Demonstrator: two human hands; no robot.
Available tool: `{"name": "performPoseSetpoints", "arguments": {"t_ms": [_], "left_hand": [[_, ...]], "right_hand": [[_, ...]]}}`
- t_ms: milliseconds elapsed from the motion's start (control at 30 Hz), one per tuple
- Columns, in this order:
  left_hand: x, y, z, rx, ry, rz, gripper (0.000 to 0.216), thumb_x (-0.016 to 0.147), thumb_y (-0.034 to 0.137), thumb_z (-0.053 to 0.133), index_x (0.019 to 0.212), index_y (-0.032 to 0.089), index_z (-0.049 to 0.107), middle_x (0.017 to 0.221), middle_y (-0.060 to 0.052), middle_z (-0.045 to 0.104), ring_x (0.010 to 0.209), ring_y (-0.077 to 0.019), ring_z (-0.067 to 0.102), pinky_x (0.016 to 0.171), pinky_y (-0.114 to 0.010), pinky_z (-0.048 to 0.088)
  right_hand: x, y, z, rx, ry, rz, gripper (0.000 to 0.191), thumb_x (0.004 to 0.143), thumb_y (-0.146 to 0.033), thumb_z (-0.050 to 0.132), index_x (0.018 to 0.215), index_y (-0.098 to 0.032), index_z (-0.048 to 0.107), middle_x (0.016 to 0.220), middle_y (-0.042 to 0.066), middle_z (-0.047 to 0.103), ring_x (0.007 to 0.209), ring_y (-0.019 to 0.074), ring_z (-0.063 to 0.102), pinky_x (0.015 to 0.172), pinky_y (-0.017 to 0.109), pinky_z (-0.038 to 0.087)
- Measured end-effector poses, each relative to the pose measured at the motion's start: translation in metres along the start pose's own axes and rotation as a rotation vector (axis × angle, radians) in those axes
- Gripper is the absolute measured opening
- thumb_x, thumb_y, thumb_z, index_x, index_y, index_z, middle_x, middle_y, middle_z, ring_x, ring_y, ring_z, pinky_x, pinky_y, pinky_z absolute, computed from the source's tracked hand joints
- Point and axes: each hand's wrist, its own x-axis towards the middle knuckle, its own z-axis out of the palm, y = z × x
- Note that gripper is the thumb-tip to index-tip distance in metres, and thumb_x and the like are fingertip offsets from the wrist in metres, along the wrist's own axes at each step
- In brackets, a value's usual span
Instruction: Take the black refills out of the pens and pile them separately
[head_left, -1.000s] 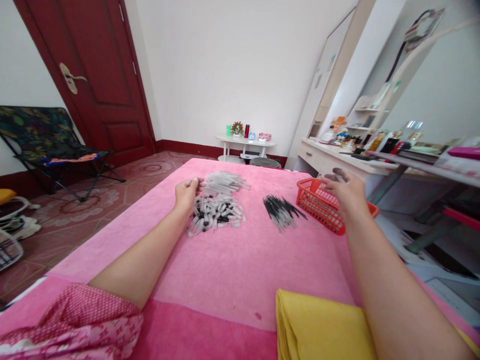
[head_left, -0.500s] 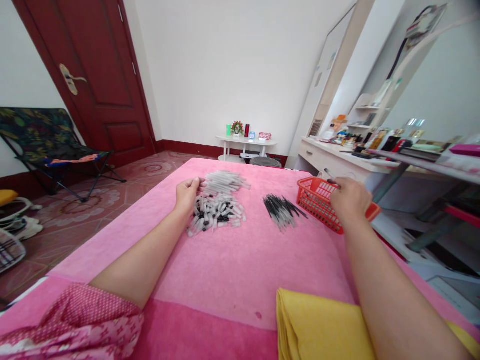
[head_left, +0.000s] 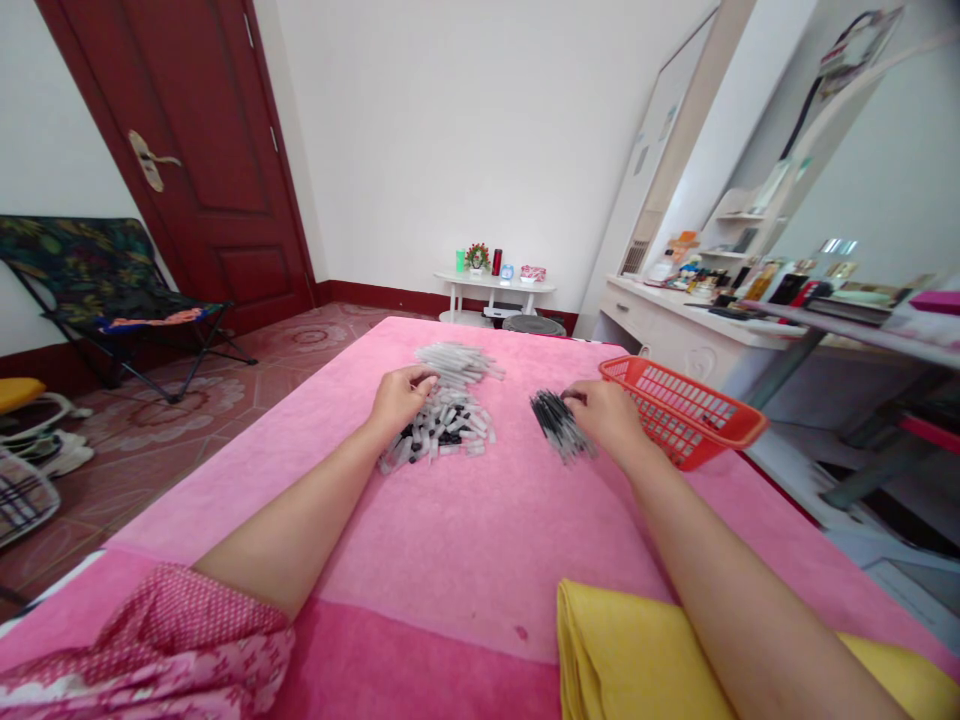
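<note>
My left hand [head_left: 405, 400] is closed in a pinch at the left side of two heaps; what its fingertips hold is hidden. Behind it lie clear pen barrels [head_left: 461, 362] in a bundle. In front, a loose pile of clear and black pen caps [head_left: 450, 425] spreads over the pink cloth. My right hand [head_left: 606, 412] reaches down to the pen refills [head_left: 556, 425], dark at one end and pale at the other. Its fingers are pressed together on the right edge of that pile, and what is between them is too blurred to make out.
An orange plastic basket [head_left: 682, 410] stands just right of my right hand. A folded yellow cloth [head_left: 637, 650] lies at the near right under my forearm. The pink cloth [head_left: 420, 550] covers the table. A dressing table [head_left: 675, 310] with bottles stands beyond on the right.
My right hand has left the basket, where it held a pen-like stick, and moved left to the refills. The stick no longer shows in it. My left hand has shifted slightly right.
</note>
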Motion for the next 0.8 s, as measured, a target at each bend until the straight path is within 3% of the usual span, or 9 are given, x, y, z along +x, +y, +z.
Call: {"name": "performPoseSetpoints", "arguments": {"t_ms": [133,333,533,700,800], "left_hand": [[-0.005,0.007,0.003,0.233,-0.153,0.211,0.023,0.081,0.027,0.052,0.092,0.019,0.07,0.094,-0.005,0.071,0.088,-0.0197,0.063,0.081,-0.031,0.046],[-0.01,0.023,0.006,0.369,-0.271,0.415,0.019,0.082,0.026,0.054,0.089,0.019,0.07,0.086,-0.006,0.069,0.085,-0.0196,0.061,0.08,-0.032,0.044],[-0.015,0.037,0.009,0.457,-0.389,0.474,0.021,0.08,0.036,0.058,0.086,0.021,0.071,0.083,-0.007,0.067,0.087,-0.0217,0.058,0.081,-0.035,0.041],[-0.022,0.042,0.016,0.502,-0.428,0.487,0.033,0.078,0.038,0.061,0.108,0.025,0.065,0.103,-0.008,0.063,0.098,-0.0239,0.054,0.084,-0.037,0.038],[-0.024,0.043,0.02,0.512,-0.461,0.489,0.03,0.08,0.034,0.059,0.108,0.026,0.066,0.106,-0.006,0.062,0.099,-0.023,0.054,0.085,-0.037,0.038]], "right_hand": [[-0.011,-0.018,0.019,-0.133,-0.126,-0.013,0.025,0.08,-0.039,0.052,0.087,-0.023,0.07,0.09,0.006,0.07,0.087,0.0226,0.064,0.068,0.028,0.044],[-0.015,-0.027,0.032,-0.209,-0.176,0.006,0.029,0.076,-0.044,0.058,0.088,-0.019,0.068,0.093,0.011,0.069,0.09,0.0261,0.063,0.07,0.032,0.045],[-0.017,-0.033,0.03,-0.215,-0.182,0.028,0.024,0.079,-0.033,0.053,0.087,-0.016,0.068,0.093,0.013,0.068,0.09,0.0268,0.064,0.071,0.033,0.046],[-0.02,-0.035,0.033,-0.191,-0.167,0.004,0.033,0.077,-0.045,0.058,0.092,-0.017,0.066,0.092,0.012,0.068,0.088,0.0263,0.064,0.071,0.033,0.046],[-0.019,-0.035,0.034,-0.183,-0.181,0.008,0.03,0.077,-0.043,0.058,0.091,-0.018,0.066,0.094,0.011,0.068,0.088,0.0255,0.064,0.072,0.032,0.046]]}}
